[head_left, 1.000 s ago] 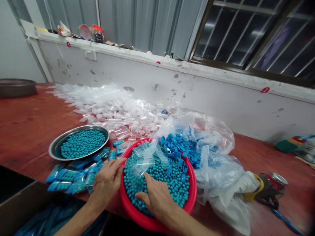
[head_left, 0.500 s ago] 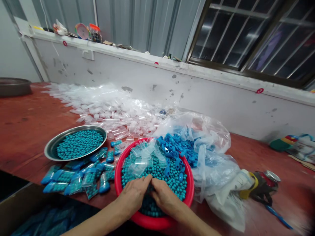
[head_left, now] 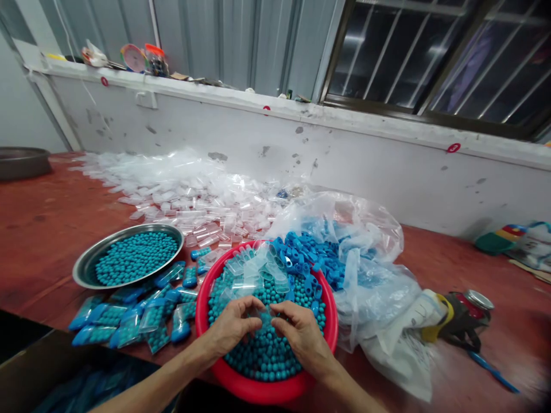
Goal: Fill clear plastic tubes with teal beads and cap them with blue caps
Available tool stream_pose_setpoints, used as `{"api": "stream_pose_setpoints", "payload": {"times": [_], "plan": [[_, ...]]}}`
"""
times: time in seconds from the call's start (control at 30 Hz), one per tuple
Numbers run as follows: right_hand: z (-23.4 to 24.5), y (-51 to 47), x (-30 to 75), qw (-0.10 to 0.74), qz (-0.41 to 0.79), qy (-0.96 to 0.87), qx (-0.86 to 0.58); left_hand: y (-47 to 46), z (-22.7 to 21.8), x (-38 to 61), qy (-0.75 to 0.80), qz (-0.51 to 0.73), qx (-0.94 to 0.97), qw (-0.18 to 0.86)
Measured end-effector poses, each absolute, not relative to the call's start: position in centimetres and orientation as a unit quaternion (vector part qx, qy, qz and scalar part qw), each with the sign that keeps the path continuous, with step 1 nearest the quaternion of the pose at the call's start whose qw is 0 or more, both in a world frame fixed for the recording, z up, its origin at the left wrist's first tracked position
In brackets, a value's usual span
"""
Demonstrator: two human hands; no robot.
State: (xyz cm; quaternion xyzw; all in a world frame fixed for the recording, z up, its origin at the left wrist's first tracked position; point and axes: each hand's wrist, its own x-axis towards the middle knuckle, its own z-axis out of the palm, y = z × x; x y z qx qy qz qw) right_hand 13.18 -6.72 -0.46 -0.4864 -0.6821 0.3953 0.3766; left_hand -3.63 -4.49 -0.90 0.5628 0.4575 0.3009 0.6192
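A red plastic basin (head_left: 329, 321) sits at the table's near edge, filled with teal balls (head_left: 267, 355), clear small tubes (head_left: 252, 269) and blue caps (head_left: 301, 255). Both my hands are over the balls in the basin. My left hand (head_left: 232, 327) and my right hand (head_left: 301, 332) face each other, fingertips pinched together on a small clear tube between them; it is hard to make out. Filled blue-capped tubes (head_left: 138, 318) lie left of the basin.
A steel dish (head_left: 86, 264) of teal balls stands at left. A heap of empty clear tubes (head_left: 185, 189) spreads toward the wall. A clear bag (head_left: 370, 275) of blue caps lies right of the basin, then a can (head_left: 476, 301). A dark pan (head_left: 21, 160) sits far left.
My left hand moved from the filled tubes beside the basin into the basin. Both hands came together over the balls and lifted slightly, fingertips now pinching between them.
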Motion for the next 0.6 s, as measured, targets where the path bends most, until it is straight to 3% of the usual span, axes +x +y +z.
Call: {"api": "stream_pose_setpoints", "payload": {"times": [0.23,0.43,0.6], "plan": [[-0.6,-7.2,13.5,0.334,0.406,-0.699,-0.485,-4.2,-0.8,-3.6,0.484,0.378,0.582,0.533],[-1.2,-6.7,12.4,0.414,0.58,-0.502,-0.49,-4.5,-1.4,-3.0,0.49,0.373,0.455,0.643],[-2.0,-7.0,12.2,0.393,0.589,-0.514,-0.484,-5.1,-1.1,-2.2,0.465,0.431,0.5,0.59]]}}
